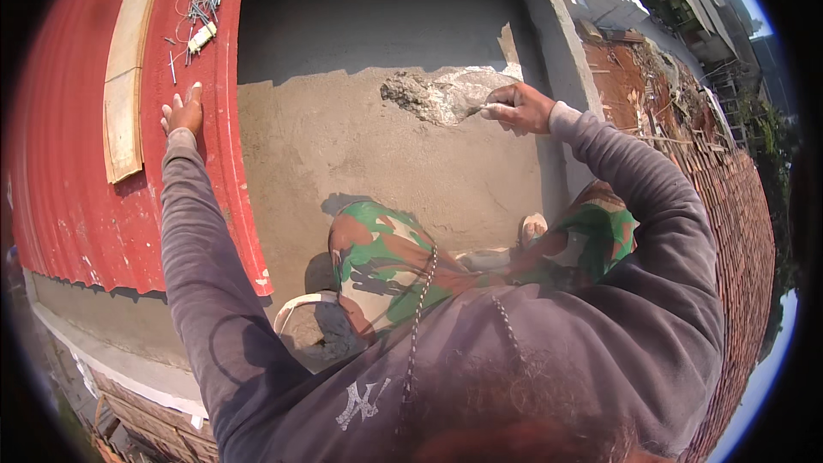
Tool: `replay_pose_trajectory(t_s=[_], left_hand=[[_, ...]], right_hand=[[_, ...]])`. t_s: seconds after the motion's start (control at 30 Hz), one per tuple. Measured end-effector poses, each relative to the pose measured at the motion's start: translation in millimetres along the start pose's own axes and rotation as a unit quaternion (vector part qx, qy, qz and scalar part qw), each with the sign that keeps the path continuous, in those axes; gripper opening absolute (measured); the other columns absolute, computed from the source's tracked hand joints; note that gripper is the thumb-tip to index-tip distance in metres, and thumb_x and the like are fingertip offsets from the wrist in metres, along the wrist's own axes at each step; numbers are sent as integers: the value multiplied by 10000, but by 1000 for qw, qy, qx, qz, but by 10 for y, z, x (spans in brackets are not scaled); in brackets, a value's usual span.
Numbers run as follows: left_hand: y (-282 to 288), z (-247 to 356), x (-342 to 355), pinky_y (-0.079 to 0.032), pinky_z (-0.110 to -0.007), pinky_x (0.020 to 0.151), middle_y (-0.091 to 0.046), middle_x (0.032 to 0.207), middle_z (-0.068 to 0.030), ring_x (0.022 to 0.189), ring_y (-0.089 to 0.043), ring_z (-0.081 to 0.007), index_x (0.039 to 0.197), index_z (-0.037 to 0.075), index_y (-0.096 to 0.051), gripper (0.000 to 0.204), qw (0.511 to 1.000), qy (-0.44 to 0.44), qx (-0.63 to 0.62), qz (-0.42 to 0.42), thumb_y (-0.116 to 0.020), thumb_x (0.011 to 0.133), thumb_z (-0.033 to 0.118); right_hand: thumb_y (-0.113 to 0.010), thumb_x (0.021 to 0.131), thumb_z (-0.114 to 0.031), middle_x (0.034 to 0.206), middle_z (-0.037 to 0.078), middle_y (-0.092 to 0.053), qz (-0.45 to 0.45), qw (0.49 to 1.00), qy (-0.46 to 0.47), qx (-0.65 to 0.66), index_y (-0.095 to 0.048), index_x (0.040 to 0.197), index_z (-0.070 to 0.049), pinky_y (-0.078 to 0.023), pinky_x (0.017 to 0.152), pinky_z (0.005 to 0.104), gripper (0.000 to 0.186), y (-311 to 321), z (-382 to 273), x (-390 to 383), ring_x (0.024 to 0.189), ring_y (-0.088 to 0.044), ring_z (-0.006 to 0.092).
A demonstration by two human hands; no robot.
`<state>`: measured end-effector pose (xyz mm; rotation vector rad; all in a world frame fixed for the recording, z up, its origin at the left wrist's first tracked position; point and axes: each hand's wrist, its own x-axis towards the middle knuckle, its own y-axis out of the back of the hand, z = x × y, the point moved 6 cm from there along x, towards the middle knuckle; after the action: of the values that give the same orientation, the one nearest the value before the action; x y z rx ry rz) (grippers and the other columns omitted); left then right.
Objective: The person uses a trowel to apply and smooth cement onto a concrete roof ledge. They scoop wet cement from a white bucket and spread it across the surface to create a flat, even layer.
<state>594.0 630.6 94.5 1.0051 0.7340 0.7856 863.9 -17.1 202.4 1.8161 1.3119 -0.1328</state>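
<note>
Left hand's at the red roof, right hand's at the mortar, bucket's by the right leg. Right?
Not quite: the bucket is by the left leg, per the head view. Left hand at the red roof, right hand at the mortar: correct.

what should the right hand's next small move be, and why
Probably spread the lumpy pale-grey mortar patch outward: it looks ragged against the smoother brown-grey cement surface, and the bare right hand grips what looks like a slim grey metal tool at its edge.
</note>
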Motion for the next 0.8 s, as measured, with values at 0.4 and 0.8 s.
replay_pose_trajectory(t_s=[0.4,0.8], left_hand=[[70,132,-15,-241,-520,1271,-260,1686,-270,1553,-255,-478,1628,6,-278,1068,994,75,28,79,-579,906,732],[331,394,-299,-282,-516,1251,-301,1655,-305,1550,-272,-467,1603,-4,-370,1197,986,92,137,28,-546,821,885]], right_hand=[[-571,1029,-389,615,-20,-500,221,962,-135,89,-626,907,-75,-350,442,288,342,1396,268,-1577,506,-470,85],[-567,988,-414,778,63,-625,144,931,-229,247,-691,1073,-77,-488,494,323,370,1230,938,-849,546,-577,149]])
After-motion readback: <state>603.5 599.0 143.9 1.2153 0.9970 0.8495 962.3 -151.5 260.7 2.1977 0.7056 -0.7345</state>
